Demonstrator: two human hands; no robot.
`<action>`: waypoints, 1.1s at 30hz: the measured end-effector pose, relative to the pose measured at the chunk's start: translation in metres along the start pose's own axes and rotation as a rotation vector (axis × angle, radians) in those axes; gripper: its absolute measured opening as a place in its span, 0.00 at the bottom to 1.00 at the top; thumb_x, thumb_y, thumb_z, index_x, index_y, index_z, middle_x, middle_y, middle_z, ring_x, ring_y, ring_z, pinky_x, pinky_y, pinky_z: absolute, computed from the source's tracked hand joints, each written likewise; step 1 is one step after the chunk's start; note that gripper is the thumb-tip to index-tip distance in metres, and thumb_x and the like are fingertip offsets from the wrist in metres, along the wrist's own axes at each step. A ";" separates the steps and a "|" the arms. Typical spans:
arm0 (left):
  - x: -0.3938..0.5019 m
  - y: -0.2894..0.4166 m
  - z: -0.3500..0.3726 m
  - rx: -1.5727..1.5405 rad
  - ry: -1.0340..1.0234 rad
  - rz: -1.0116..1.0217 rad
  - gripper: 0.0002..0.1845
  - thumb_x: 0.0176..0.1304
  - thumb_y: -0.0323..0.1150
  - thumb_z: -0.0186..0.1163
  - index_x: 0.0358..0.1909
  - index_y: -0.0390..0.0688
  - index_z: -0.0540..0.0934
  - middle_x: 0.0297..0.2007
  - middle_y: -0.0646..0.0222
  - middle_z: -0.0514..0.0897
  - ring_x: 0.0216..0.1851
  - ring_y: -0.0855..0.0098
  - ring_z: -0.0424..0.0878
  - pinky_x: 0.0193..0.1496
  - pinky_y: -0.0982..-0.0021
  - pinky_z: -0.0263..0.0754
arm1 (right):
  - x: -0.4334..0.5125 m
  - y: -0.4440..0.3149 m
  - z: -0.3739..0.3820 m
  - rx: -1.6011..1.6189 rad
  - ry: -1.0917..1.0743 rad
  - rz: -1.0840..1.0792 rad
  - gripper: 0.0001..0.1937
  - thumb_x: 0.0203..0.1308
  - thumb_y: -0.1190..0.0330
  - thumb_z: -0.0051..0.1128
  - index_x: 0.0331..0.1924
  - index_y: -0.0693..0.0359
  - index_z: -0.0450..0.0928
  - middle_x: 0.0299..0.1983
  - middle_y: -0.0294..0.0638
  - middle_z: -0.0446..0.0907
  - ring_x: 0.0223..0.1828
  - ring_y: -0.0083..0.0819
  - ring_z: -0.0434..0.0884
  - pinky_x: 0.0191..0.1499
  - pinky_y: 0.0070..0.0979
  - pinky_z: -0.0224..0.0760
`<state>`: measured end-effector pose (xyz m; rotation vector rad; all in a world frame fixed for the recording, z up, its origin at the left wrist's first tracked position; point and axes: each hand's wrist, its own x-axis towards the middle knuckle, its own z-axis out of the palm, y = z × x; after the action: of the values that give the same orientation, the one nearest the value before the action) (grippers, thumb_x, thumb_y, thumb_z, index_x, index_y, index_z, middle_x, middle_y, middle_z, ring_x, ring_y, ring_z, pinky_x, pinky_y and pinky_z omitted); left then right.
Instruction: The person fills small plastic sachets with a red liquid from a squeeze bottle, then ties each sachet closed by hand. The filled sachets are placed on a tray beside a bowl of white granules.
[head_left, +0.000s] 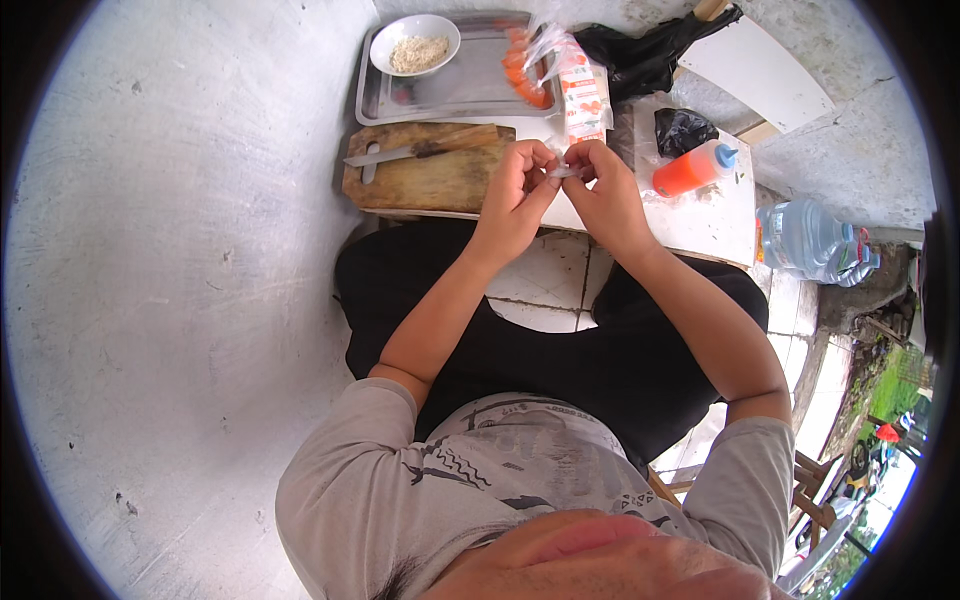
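My left hand (519, 184) and my right hand (609, 187) meet over the front of the low white table (709, 214). Between their fingertips they pinch a small piece of clear plastic (564, 172), perhaps part of a bag; its contents are hidden. Left of my hands lies a wooden cutting board (427, 180) with a knife (386, 156) across it. Just beyond my fingers is a stack of printed white-and-orange plastic packaging (582, 101). To the right, a squeeze bottle of orange-red liquid (686, 171) with a blue cap lies tilted on its side.
A metal tray (465, 94) at the back holds a white bowl (384, 46) of pale shredded food and several small orange-filled plastic packets (525, 82). Black plastic bags (626, 60) lie at the back right. Large water bottles (802, 232) stand beyond the table's right end. A wall (187, 262) rises at my left.
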<state>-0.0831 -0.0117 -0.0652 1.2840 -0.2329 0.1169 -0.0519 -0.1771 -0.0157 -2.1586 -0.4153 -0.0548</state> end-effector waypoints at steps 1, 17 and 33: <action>0.000 -0.001 -0.001 -0.021 -0.019 0.013 0.15 0.77 0.21 0.60 0.61 0.42 0.72 0.52 0.71 0.78 0.53 0.80 0.76 0.56 0.72 0.72 | 0.000 0.000 0.001 -0.001 0.001 0.030 0.13 0.67 0.73 0.63 0.54 0.66 0.81 0.40 0.48 0.86 0.38 0.33 0.86 0.41 0.31 0.79; 0.003 0.013 -0.020 0.234 0.164 0.135 0.13 0.70 0.20 0.62 0.54 0.39 0.79 0.39 0.74 0.81 0.35 0.82 0.74 0.39 0.75 0.71 | 0.015 -0.021 -0.016 0.997 -0.497 0.439 0.12 0.74 0.72 0.63 0.56 0.56 0.75 0.46 0.33 0.81 0.45 0.19 0.78 0.43 0.25 0.75; -0.026 0.041 -0.012 -0.460 -0.087 -0.244 0.18 0.76 0.24 0.52 0.64 0.41 0.79 0.46 0.75 0.83 0.43 0.79 0.76 0.50 0.73 0.71 | -0.025 -0.043 -0.008 0.082 -0.095 0.108 0.21 0.64 0.63 0.72 0.55 0.66 0.80 0.37 0.43 0.85 0.39 0.33 0.85 0.46 0.33 0.79</action>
<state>-0.1158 0.0125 -0.0359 0.8510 -0.1631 -0.1932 -0.0877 -0.1673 0.0179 -2.1039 -0.3485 0.1233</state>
